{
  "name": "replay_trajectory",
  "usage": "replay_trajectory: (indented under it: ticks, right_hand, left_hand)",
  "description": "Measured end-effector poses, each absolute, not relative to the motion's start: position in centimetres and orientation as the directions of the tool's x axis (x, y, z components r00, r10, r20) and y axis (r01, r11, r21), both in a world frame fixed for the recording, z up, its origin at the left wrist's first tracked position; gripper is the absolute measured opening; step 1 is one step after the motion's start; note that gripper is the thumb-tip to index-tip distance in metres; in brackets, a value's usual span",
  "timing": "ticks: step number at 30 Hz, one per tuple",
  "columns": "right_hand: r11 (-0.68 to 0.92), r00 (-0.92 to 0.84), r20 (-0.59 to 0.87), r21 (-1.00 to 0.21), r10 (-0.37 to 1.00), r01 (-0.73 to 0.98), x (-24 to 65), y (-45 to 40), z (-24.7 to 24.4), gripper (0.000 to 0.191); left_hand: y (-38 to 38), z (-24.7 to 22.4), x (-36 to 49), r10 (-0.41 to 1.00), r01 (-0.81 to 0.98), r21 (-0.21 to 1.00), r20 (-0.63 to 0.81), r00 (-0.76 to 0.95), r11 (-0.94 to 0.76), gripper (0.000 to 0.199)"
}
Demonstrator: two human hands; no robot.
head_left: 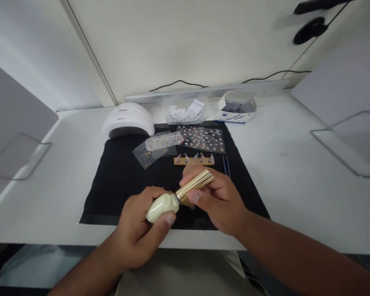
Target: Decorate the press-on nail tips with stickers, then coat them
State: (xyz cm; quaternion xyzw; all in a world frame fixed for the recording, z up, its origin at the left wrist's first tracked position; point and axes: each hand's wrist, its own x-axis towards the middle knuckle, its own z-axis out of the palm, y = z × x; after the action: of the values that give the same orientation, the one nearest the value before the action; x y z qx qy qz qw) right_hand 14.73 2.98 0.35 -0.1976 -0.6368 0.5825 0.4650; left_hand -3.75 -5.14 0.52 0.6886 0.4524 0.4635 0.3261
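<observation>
A cream-coloured nail polish bottle (162, 206) lies tilted in my left hand (142, 224), the thumb along its near side. Its ribbed gold cap (197, 183) is pinched between the fingers and thumb of my right hand (218, 197). Cap and bottle meet at the neck; I cannot tell whether the cap is loose. Beyond my right hand stands a wooden strip (179, 161) with several nail tips (202, 156) upright on it. Another small wooden piece is mostly hidden under my hands. Blue tweezers (226, 166) lie to the right of the strip.
A black mat (111, 185) covers the middle of the white table (296, 164). At its back are a white nail lamp (128, 117), sticker sheets (200, 139), a rhinestone box (163, 142), a clear bin of packets (185, 114) and an alcohol pad box (237, 107). Dividers flank both sides.
</observation>
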Motion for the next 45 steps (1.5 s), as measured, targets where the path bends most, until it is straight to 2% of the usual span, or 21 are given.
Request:
replay_trajectory:
  ticks: [6, 19, 24, 28, 32, 41, 45]
  right_hand:
    - [0.255, -0.478, 0.379, -0.918, 0.793, -0.305, 14.7, 2.7, 0.3, 0.02]
    - [0.365, -0.439, 0.438, -0.898, 0.785, -0.245, 15.3, 2.4, 1.3, 0.024]
    - [0.367, -0.528, 0.385, -0.919, 0.757, -0.144, 16.0, 3.1, 2.3, 0.011]
    - [0.358, -0.63, 0.311, -0.932, 0.712, -0.056, 16.5, 3.7, 4.0, 0.01]
    - [0.373, -0.656, 0.275, -0.928, 0.703, 0.011, 16.6, 3.3, 5.6, 0.008]
    - [0.48, -0.691, 0.307, -0.874, 0.654, 0.066, 15.7, 1.4, 7.2, 0.006]
    - [0.572, -0.704, 0.39, -0.82, 0.593, 0.028, 15.4, 1.4, 7.2, 0.007]
  left_hand:
    - [-4.9, 1.4, -3.6, 0.904, 0.361, 0.829, 0.399, 0.156, -0.428, 0.011]
    - [-5.0, 1.9, -3.6, 0.892, 0.383, 0.805, 0.417, 0.176, -0.452, 0.008]
    - [-5.4, 1.2, -3.9, 0.904, 0.366, 0.827, 0.387, 0.18, -0.427, 0.011]
    - [-5.6, 1.1, -4.4, 0.911, 0.371, 0.832, 0.364, 0.194, -0.412, 0.016]
    - [-5.8, 1.8, -4.8, 0.906, 0.343, 0.839, 0.373, 0.2, -0.421, 0.018]
    - [-6.9, 1.8, -5.3, 0.882, 0.312, 0.827, 0.415, 0.224, -0.468, 0.015]
    - [-7.2, 1.4, -5.8, 0.89, 0.303, 0.84, 0.395, 0.226, -0.45, 0.018]
